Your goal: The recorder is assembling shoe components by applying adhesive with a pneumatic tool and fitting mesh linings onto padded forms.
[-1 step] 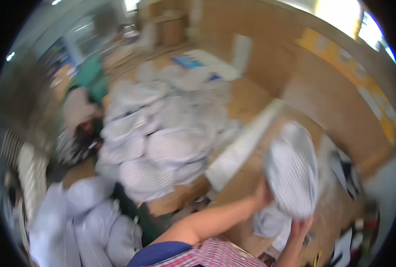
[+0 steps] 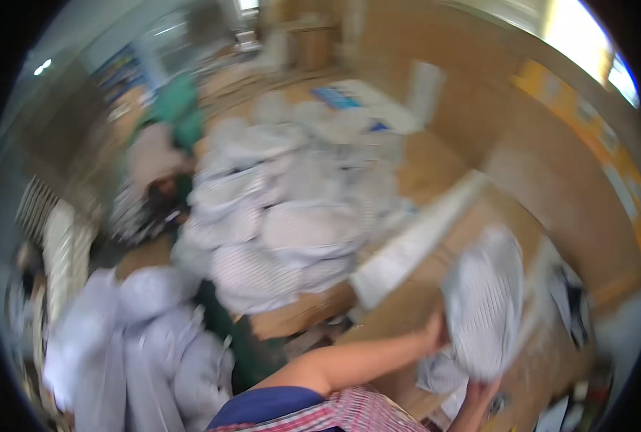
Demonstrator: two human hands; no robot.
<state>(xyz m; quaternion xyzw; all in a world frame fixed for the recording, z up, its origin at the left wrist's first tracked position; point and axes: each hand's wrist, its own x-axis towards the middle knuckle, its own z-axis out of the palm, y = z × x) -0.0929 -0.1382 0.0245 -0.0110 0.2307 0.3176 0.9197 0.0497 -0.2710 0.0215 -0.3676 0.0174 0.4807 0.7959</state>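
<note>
A pale, striped, oval padded fabric piece [image 2: 484, 306] is held up at the right, over the brown table. My left hand [image 2: 438, 331] grips its left side, fingers partly hidden behind it. At its lower end my right hand [image 2: 484, 392] is closed on the edge. Beneath and just left of it, a similar striped piece [image 2: 439, 371] lies partly covered. A large pile of like pale pieces [image 2: 309, 227] spreads over the table left of centre. Motion blur hides the fine detail.
Stuffed pale lilac bags [image 2: 144, 353] crowd the lower left. A long white strip [image 2: 417, 245] lies slantwise across the table [image 2: 399, 309]. Brown board walls [image 2: 471, 108] close off the far and right sides. Blurred green cloth [image 2: 176, 111] shows at the far left.
The whole view has shifted, so the table and pile sit further right. The held piece appears lower in the picture with both hands still on it.
</note>
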